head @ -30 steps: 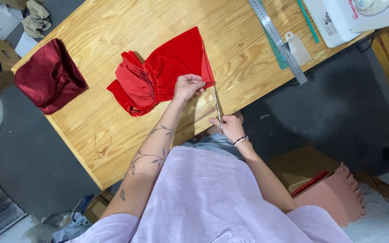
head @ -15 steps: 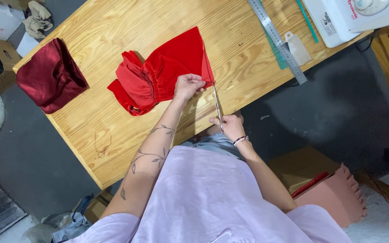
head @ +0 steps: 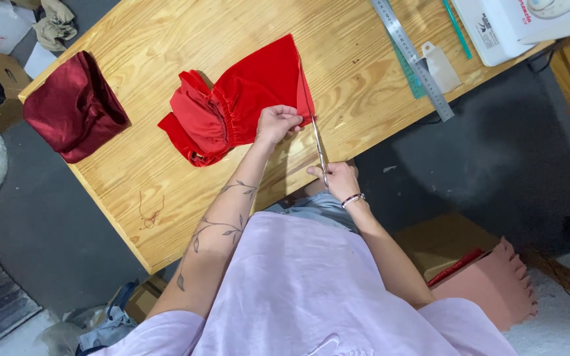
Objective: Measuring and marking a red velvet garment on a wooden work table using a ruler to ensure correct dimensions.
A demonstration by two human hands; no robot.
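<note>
A wooden table (head: 186, 191) runs across the upper part of the view. On it, near the middle, lies a red cloth (head: 245, 99), bunched at its left end and flat toward its right edge. A folded maroon cloth (head: 74, 105) sits well apart at the left end of the table. At the far right stands a white machine (head: 509, 23), with a steel ruler (head: 411, 56) beside it. The left hand (head: 277, 123) presses closed on the red cloth's near right corner, pinching it. The right hand (head: 338, 179) is wrapped around the handles of scissors (head: 319, 148), whose blades point along the cloth's right edge.
</note>
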